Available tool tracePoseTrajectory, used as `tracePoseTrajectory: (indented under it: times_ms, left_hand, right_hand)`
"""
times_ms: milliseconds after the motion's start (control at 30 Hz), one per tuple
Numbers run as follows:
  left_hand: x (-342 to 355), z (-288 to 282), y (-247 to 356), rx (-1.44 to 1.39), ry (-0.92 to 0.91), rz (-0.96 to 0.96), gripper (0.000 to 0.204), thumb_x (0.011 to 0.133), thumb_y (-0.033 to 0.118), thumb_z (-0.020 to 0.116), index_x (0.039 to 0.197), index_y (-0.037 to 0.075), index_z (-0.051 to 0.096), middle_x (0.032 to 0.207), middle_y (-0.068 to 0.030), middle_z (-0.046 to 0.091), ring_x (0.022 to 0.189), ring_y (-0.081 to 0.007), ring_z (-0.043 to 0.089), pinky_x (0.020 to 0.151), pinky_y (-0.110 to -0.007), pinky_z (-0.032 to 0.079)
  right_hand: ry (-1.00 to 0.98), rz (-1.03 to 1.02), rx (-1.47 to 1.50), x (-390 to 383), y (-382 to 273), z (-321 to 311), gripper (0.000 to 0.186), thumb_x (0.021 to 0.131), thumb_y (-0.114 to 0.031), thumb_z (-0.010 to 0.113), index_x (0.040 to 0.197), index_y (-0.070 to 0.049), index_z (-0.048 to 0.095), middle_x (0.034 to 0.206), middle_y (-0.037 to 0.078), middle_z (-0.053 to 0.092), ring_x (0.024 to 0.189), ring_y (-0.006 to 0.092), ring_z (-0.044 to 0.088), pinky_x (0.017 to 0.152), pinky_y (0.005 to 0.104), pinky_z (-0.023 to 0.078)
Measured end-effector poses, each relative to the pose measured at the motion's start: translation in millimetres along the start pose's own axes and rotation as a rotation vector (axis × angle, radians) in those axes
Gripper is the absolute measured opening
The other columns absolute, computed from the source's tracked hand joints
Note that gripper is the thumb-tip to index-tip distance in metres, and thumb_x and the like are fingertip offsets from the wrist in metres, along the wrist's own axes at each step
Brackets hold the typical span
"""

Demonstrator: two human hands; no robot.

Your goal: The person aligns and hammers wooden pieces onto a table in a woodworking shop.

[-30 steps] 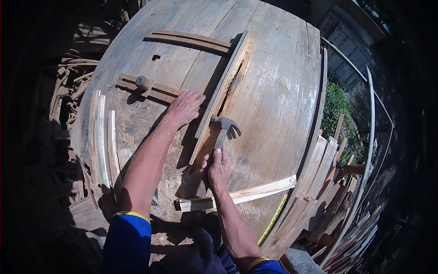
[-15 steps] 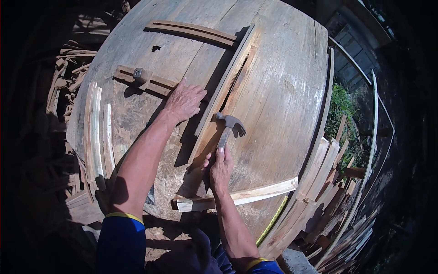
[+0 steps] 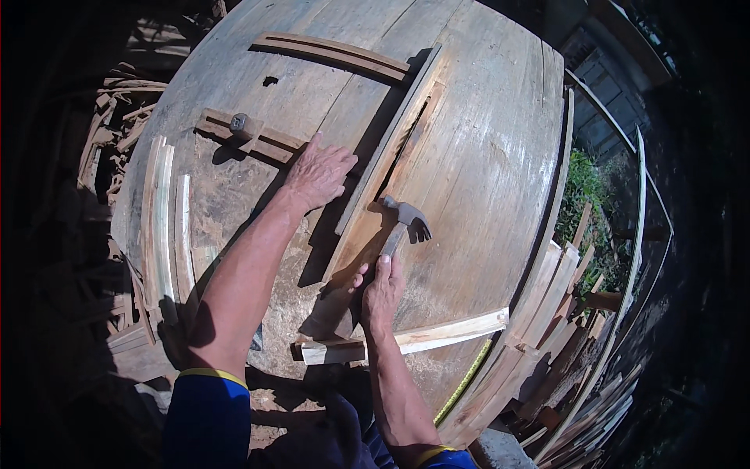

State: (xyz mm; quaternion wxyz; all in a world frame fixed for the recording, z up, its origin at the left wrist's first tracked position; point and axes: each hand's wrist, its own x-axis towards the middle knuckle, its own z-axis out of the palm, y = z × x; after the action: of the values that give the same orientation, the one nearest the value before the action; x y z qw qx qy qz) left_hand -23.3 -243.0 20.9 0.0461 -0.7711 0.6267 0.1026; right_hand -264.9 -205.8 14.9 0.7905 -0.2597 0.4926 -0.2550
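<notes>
My right hand (image 3: 383, 293) is closed round the handle of a claw hammer (image 3: 406, 215), with its claw turned to the right. The hammer head is over the near part of a long wooden rail (image 3: 391, 141). My left hand (image 3: 319, 176) is closed over the right end of a grooved wooden strip (image 3: 273, 145), just left of the rail; part of its grip is hidden. A block-like piece with a dark squarish end (image 3: 244, 127) stands on that strip. Farther away, another grooved strip (image 3: 332, 53) reaches toward the rail's far end.
Everything lies on a worn plank tabletop (image 3: 484, 180) with a small hole. A pale wooden bar (image 3: 449, 332) crosses its near edge, beside a yellow tape measure (image 3: 466, 379). Pale strips (image 3: 162, 227) lie at the left; boards (image 3: 539, 297) and scrap wood surround the table.
The hammer and my right hand have shifted slightly right and nearer to me. My left hand keeps its place on the grooved strip.
</notes>
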Motion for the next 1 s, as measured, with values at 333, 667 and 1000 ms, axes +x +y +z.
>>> tracePoseTrajectory:
  times_ms: [333, 667, 1000]
  left_hand:
    - [1.4, -1.6, 1.7, -0.034, -0.047, -0.009, 0.063, 0.079, 0.02, 0.074, 0.139, 0.009, 0.059, 0.134, -0.0082, 0.059, 0.135, -0.0221, 0.05, 0.128, -0.053, 0.015]
    - [-1.2, 5.1, -1.9, -0.04, 0.013, -0.017, 0.062, 0.08, 0.02, 0.075, 0.139, 0.01, 0.059, 0.135, -0.0074, 0.059, 0.136, -0.0217, 0.049, 0.127, -0.054, 0.017]
    - [-6.5, 2.2, -1.1, -0.026, 0.044, -0.016, 0.064, 0.079, 0.02, 0.077, 0.14, 0.01, 0.059, 0.134, -0.0073, 0.06, 0.133, -0.0229, 0.052, 0.126, -0.053, 0.02]
  right_hand:
    - [0.009, 0.004, -0.102, -15.8, 2.7, -13.5, 0.034, 0.11, -0.033, 0.047, 0.137, -0.012, 0.05, 0.078, 0.004, 0.059, 0.057, 0.0124, 0.058, 0.05, 0.0286, 0.052]
    - [0.038, -0.098, 0.017, -21.3, -2.2, -7.8, 0.029, 0.111, -0.031, 0.045, 0.134, -0.013, 0.049, 0.078, 0.004, 0.058, 0.056, 0.0126, 0.057, 0.049, 0.0283, 0.051]
    - [-0.034, -0.105, -0.064, -28.4, 7.8, -6.9, 0.041, 0.111, -0.033, 0.046, 0.142, -0.006, 0.044, 0.08, 0.005, 0.058, 0.06, 0.0122, 0.058, 0.053, 0.0278, 0.052]
